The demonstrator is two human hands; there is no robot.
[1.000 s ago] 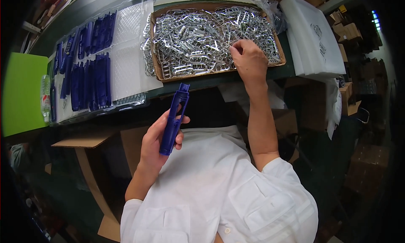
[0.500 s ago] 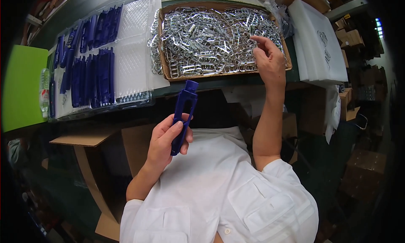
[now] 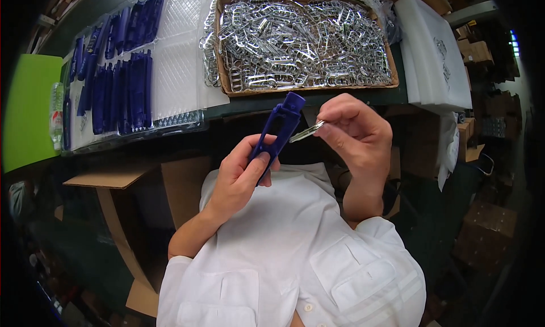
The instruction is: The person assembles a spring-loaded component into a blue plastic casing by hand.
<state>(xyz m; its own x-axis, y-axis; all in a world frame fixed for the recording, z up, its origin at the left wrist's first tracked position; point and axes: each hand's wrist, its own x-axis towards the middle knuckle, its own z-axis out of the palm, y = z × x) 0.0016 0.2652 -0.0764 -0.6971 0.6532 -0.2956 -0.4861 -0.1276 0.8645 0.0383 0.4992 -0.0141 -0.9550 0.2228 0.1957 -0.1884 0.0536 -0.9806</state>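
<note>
My left hand (image 3: pixel 241 171) grips the lower part of a long blue plastic housing (image 3: pixel 278 125) with an oblong opening in it. The housing tilts up to the right. Between the thumb and fingers of my right hand (image 3: pixel 357 131) is a shiny slotted metal clip (image 3: pixel 306 132), pinched at one end. Its free end points at the housing's side, close to it; whether they touch I cannot tell. Beyond my hands a shallow cardboard box (image 3: pixel 312 89) holds a heap of similar metal clips (image 3: pixel 301 43).
At the left, several blue housings (image 3: pixel 136 91) lie in rows on a clear plastic tray (image 3: pixel 179 82). A bottle (image 3: pixel 57 114) stands beside a green panel (image 3: pixel 31 111). White foam sheets (image 3: pixel 428 54) are stacked right of the box. An open carton (image 3: pixel 113 182) sits below the table at the left.
My right hand has come back from the box toward me with a metal clip in its fingers. My left hand has moved right and slightly up, tilting the housing further.
</note>
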